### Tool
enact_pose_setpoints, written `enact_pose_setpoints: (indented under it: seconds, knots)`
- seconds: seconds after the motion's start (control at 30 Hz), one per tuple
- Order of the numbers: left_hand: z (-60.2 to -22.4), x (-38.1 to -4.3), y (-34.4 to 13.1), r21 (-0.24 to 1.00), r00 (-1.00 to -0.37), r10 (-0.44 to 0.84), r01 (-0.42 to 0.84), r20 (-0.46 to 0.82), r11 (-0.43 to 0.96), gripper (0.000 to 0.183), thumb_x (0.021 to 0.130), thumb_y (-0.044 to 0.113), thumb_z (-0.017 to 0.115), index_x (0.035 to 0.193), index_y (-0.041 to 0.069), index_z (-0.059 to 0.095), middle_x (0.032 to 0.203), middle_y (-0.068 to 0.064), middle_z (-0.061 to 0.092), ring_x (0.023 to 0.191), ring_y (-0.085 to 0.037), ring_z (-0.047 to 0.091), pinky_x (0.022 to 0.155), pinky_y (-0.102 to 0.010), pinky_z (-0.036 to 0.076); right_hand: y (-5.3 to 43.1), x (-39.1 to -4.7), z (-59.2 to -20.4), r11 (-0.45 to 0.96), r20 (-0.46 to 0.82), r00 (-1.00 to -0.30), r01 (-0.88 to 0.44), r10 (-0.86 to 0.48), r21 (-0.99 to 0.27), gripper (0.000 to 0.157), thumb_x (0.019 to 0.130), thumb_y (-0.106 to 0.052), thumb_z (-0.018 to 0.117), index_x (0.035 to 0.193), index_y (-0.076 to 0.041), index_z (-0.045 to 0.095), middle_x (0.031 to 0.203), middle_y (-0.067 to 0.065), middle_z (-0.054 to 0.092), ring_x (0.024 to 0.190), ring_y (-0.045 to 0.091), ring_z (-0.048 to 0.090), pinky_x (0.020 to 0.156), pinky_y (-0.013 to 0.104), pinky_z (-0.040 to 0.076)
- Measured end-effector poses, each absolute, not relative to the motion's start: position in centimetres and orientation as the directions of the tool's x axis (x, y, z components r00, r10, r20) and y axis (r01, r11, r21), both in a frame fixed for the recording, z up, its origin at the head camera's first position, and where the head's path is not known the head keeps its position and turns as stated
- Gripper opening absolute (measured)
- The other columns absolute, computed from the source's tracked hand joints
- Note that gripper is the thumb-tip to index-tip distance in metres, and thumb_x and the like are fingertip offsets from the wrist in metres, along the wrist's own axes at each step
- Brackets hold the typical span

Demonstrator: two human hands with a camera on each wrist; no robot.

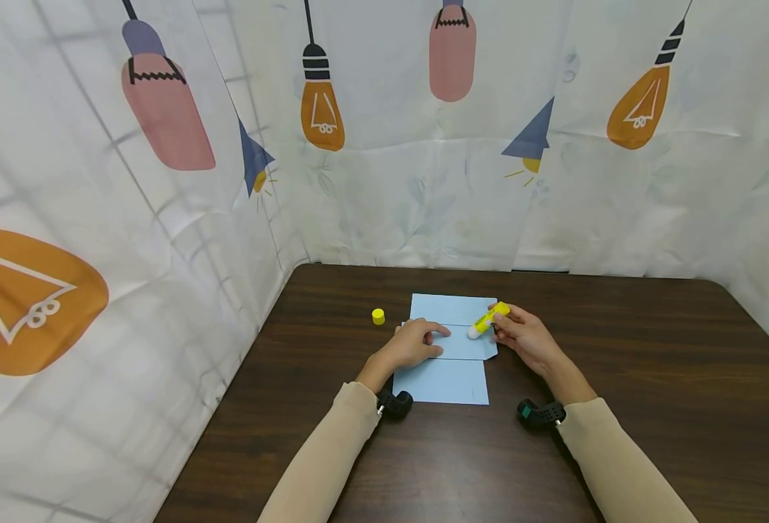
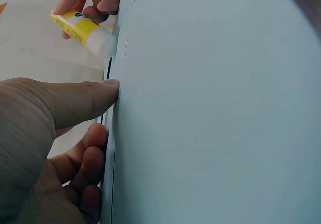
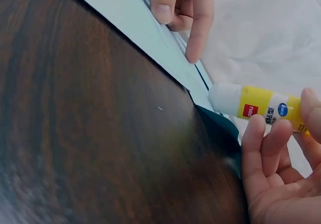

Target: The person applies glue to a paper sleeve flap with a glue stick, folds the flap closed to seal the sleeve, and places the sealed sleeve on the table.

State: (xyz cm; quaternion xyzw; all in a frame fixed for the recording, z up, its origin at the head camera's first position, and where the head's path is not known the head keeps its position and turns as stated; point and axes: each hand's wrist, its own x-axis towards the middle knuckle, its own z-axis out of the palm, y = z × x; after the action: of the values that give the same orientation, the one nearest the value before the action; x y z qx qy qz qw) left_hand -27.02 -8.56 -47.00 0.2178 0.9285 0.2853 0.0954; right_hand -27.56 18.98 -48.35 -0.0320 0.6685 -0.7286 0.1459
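Just outside L hand (image 1: pixel 413 345), to its left: can see yellow cap (image 1: pixel 378 317) off and set on brown table (image 1: pixel 619 327), apart from paper; count uncapping as done. Moving R, find pale blue paper (image 1: pixel 446 381) beneath L hand and reaching across twd R hand, laid out in panels w/ visible creases or edges. Pressing on paper w/ part-bent, part-spread digits of L hand, gripping nothing there. Farther R, holding yellow glue stick (image 1: pixel 489 320) snugly betw. thumb and fingers of R hand (image 1: pixel 531 340), w/ white end aimed down-L at middle panel, near L fingertips. Judge gluing as under way, prob. mid-stage, leaving panels to stick down and cap to put back.

Hard to make out, L to R: can't see paper under L palm. Can't tell one folded sheet from separate overlapping pcs. Can't confirm contact betw. white end and paper. Can't see any glue laid, so can't gauge coverage. In R wrist view, lose rear of stick behind R thumb and at frame edge.
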Motion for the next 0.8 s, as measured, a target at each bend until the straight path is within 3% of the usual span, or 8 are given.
enact_pose_setpoints:
  seconds: [0.2, 0.37, 0.8]
  knots:
    - [-46.9, -27.0, -8.6, 0.577, -0.886, 0.460, 0.348, -0.054, 0.739, 0.034, 0.096, 0.022, 0.072, 0.130, 0.024, 0.071, 0.080, 0.002, 0.055, 0.081, -0.014, 0.048, 0.095, -0.047, 0.031, 19.1, -27.6, -48.2, 0.058, -0.129, -0.945, 0.117, -0.301, -0.991, 0.058, 0.106, -0.030, 0.056, 0.152, 0.001, 0.040, 0.117, 0.000, 0.056, 0.098, 0.016, 0.058, 0.086, 0.023, 0.057]
    - [-46.9, -27.1, -8.5, 0.581, -0.886, 0.459, 0.344, -0.058, 0.738, 0.034, 0.097, 0.022, 0.072, 0.130, 0.024, 0.071, 0.080, 0.002, 0.055, 0.082, -0.014, 0.048, 0.100, -0.052, 0.031, 19.4, -27.8, -48.3, 0.084, -0.110, -0.932, 0.086, -0.345, -0.993, 0.055, 0.106, -0.030, 0.056, 0.148, 0.003, 0.043, 0.117, -0.001, 0.057, 0.094, 0.016, 0.057, 0.086, 0.023, 0.057]
    - [-47.1, -27.2, -8.4, 0.565, -0.890, 0.451, 0.341, -0.062, 0.751, 0.034, 0.096, 0.023, 0.072, 0.130, 0.026, 0.071, 0.081, 0.003, 0.056, 0.081, -0.014, 0.048, 0.091, -0.044, 0.030, 20.1, -27.7, -48.7, 0.108, -0.075, -0.881, 0.028, -0.467, -0.994, 0.053, 0.108, -0.028, 0.052, 0.146, 0.008, 0.042, 0.126, 0.000, 0.057, 0.107, 0.013, 0.061, 0.093, 0.023, 0.054]
